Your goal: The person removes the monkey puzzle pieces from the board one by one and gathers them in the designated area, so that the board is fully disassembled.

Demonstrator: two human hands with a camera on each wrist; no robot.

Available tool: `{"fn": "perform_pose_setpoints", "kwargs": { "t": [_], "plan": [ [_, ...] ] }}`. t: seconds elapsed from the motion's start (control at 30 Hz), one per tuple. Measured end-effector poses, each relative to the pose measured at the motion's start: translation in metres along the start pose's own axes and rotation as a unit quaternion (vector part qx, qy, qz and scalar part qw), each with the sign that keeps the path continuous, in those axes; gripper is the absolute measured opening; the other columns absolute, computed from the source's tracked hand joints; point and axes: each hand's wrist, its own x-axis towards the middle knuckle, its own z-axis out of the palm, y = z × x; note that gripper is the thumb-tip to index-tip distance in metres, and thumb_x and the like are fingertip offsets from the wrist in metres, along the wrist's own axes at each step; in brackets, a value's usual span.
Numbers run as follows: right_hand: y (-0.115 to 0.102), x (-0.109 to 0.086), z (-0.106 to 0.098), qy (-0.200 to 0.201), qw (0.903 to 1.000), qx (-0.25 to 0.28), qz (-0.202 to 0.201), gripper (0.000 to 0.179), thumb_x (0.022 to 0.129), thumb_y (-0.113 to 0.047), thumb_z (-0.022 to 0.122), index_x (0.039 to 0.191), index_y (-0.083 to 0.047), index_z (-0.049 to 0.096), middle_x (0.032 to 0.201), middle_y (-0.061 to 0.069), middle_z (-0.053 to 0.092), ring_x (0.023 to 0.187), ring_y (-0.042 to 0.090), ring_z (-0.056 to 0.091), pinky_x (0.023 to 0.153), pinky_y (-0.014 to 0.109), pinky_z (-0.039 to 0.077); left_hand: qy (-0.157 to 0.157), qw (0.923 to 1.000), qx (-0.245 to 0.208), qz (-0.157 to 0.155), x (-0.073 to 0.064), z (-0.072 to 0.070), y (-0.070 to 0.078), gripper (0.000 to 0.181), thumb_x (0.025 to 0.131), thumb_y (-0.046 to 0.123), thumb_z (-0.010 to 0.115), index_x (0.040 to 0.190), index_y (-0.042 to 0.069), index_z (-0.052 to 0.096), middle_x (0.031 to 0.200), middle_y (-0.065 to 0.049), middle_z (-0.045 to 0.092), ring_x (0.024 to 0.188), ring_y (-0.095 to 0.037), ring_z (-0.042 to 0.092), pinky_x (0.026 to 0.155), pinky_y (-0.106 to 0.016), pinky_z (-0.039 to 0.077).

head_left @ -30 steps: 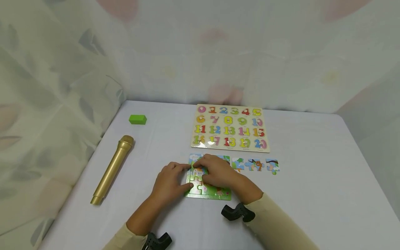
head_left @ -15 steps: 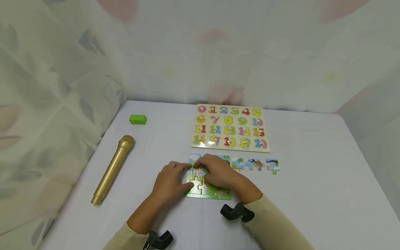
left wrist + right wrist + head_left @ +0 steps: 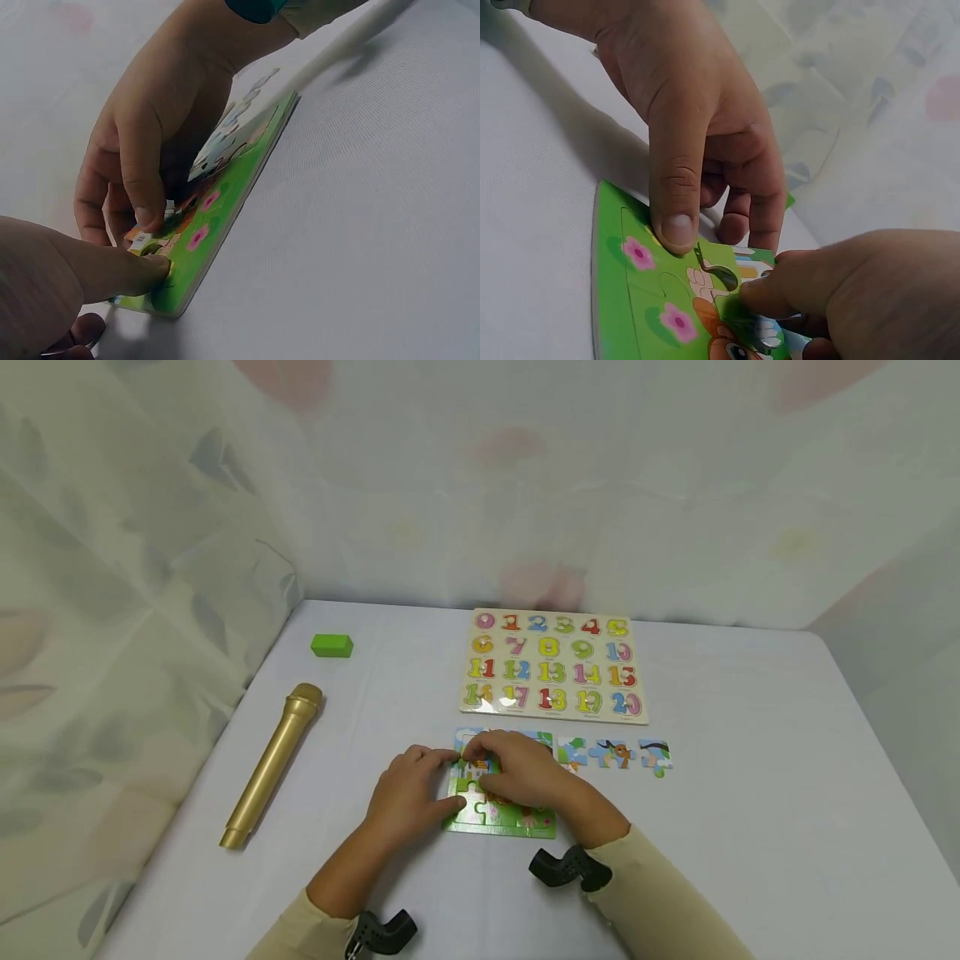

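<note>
A small jigsaw puzzle with a green border [image 3: 495, 832] lies on the white table, partly covered by both hands. My left hand [image 3: 401, 797] grips its left side, thumb pressing on the face and index finger at the upper left edge. My right hand [image 3: 525, 768] pinches a puzzle piece [image 3: 476, 770] with a house picture at the puzzle's upper left. In the right wrist view, the left thumb [image 3: 679, 225] rests near a pink flower, and a dark gap shows beside the piece. The right fingertips are partly hidden behind the thumb in the left wrist view.
Three loose puzzle pieces, including a deer piece [image 3: 615, 754], lie right of the puzzle. Behind stands a wooden number board [image 3: 532, 660], lying flat. To the left are a gold microphone [image 3: 270, 768] and a green block [image 3: 332, 646]. Curtains border the table.
Both hands stay almost in place. The right thumb has shifted slightly left over the puzzle, closer to its index finger. The loose pieces have not moved.
</note>
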Motion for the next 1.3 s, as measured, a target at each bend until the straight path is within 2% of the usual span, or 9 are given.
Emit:
{"fn": "perform_pose_setpoints", "kwargs": {
  "t": [0.2,0.4,0.53,0.8,1.03,1.3],
  "plan": [
    [-0.002,0.000,0.000,0.001,0.9999,0.002,0.017,0.025,0.100,-0.020,0.074,0.121,-0.031,0.068,0.101,-0.014,0.066,0.079,0.010,0.058,0.075,0.035,0.048,0.000,1.0000,-0.003,0.002,0.001,0.001,-0.002,0.063,0.079,0.030,0.096,0.135,0.015,0.072,0.120,-0.007,0.065,0.112,-0.031,0.062,0.093,-0.053,0.051],
    [-0.005,-0.001,-0.004,-0.015,0.9997,0.003,0.021,0.028,0.104,-0.021,0.069,0.129,-0.032,0.067,0.106,-0.011,0.067,0.075,0.008,0.060,0.076,0.036,0.050,0.002,0.9999,-0.009,0.007,0.000,0.000,-0.002,0.062,0.079,0.029,0.095,0.134,0.016,0.072,0.120,-0.007,0.065,0.113,-0.032,0.062,0.093,-0.053,0.051],
    [-0.006,-0.002,-0.006,-0.020,0.9993,0.024,0.020,0.025,0.106,-0.020,0.066,0.129,-0.029,0.067,0.106,-0.009,0.069,0.070,0.008,0.061,0.074,0.035,0.051,0.002,0.9999,-0.009,0.007,0.000,0.001,-0.003,0.062,0.079,0.029,0.096,0.134,0.016,0.072,0.120,-0.007,0.065,0.112,-0.032,0.062,0.093,-0.053,0.051],
    [-0.004,-0.002,-0.009,-0.014,0.9976,0.068,0.006,0.021,0.107,-0.016,0.066,0.125,-0.024,0.070,0.100,-0.008,0.068,0.070,0.011,0.061,0.068,0.032,0.052,-0.001,1.0000,-0.006,0.007,0.002,0.000,-0.003,0.062,0.079,0.031,0.096,0.134,0.017,0.072,0.121,-0.007,0.065,0.111,-0.032,0.062,0.092,-0.052,0.051],
    [-0.004,-0.004,-0.016,-0.024,0.9943,0.103,0.007,0.018,0.107,-0.014,0.065,0.123,-0.019,0.071,0.097,-0.005,0.067,0.069,0.012,0.062,0.062,0.030,0.052,-0.003,0.9999,-0.005,0.008,0.003,0.000,-0.003,0.062,0.078,0.031,0.096,0.134,0.018,0.072,0.121,-0.007,0.065,0.111,-0.032,0.062,0.092,-0.051,0.051],
    [-0.002,-0.010,-0.025,-0.017,0.9958,0.090,0.003,0.019,0.106,-0.013,0.066,0.122,-0.019,0.071,0.093,-0.006,0.067,0.074,0.012,0.060,0.068,0.030,0.051,-0.002,0.9999,-0.003,0.011,0.003,0.000,-0.003,0.062,0.078,0.031,0.096,0.133,0.017,0.072,0.123,-0.008,0.065,0.112,-0.033,0.062,0.092,-0.052,0.051]
  ]
}}
